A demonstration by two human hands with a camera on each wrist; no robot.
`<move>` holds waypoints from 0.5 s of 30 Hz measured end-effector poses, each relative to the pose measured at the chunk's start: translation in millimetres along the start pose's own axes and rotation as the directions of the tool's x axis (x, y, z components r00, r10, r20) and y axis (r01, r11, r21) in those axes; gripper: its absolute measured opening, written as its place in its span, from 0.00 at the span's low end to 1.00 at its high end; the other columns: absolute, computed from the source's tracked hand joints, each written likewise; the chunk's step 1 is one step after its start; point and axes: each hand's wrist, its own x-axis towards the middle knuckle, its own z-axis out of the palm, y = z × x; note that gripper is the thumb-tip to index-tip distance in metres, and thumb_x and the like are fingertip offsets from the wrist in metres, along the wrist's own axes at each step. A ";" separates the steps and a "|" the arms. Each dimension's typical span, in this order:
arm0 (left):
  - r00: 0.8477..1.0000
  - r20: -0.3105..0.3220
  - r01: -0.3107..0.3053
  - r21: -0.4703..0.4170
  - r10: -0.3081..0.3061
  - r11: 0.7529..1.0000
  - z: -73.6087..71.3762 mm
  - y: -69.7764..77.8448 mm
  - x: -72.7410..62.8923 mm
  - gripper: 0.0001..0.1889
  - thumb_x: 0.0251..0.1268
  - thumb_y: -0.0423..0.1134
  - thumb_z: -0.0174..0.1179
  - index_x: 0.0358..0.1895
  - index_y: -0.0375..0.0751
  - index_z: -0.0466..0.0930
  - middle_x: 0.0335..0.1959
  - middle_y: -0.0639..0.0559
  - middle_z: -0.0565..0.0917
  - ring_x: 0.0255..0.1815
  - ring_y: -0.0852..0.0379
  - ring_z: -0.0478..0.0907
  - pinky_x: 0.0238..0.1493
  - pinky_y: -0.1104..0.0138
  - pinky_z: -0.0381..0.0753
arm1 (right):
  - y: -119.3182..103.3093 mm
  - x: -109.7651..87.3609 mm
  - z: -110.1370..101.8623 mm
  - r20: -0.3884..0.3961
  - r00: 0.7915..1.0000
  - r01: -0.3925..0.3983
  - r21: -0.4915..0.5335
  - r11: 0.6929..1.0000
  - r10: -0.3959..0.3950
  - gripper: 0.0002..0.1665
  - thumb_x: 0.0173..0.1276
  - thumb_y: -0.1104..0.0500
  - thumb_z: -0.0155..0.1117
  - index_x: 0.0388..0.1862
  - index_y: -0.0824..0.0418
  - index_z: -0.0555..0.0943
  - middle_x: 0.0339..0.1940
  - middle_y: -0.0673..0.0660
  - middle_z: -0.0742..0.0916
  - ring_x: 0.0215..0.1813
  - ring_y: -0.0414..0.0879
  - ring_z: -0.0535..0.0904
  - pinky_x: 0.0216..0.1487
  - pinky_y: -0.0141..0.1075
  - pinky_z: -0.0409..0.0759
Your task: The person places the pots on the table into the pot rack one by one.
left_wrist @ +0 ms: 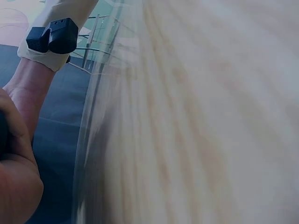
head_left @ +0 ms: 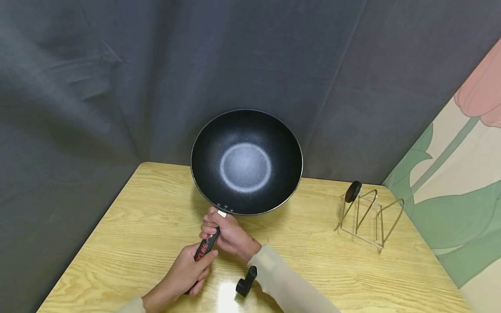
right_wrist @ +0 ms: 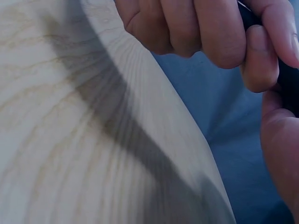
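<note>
A black wok (head_left: 246, 167) with a pale, worn-looking ring at its bottom is held up over the table, its inside facing me. Its black handle (head_left: 205, 248), with red lettering, slants down to the lower left. My left hand (head_left: 188, 269) grips the lower part of the handle. Closer to the wok, my right hand (head_left: 225, 230) wraps round the upper part, near the metal joint. In the left wrist view the left hand (left_wrist: 18, 186) curls round something dark at the frame's edge. Curled fingers (right_wrist: 187, 28) and the dark handle (right_wrist: 289, 88) show in the right wrist view.
A wire rack (head_left: 365, 217) with a black round piece (head_left: 353, 191) stands at the table's right. A black camera device (head_left: 246, 281) is on the right wrist. Grey cloth (head_left: 250, 56) hangs behind the wooden table (head_left: 129, 234); a flowered cloth (head_left: 462, 182) hangs right.
</note>
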 end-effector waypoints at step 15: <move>0.993 0.054 -0.104 0.012 0.103 0.995 7.7 2.9 21.8 0.18 0.82 0.40 0.55 0.35 0.27 0.67 0.10 0.54 0.70 0.03 0.62 0.67 0.02 0.68 0.64 | -25.9 -3.3 2.6 -0.075 0.996 0.030 -0.115 0.993 -0.039 0.21 0.70 0.68 0.47 0.20 0.50 0.58 0.18 0.44 0.63 0.20 0.33 0.64 0.29 0.29 0.64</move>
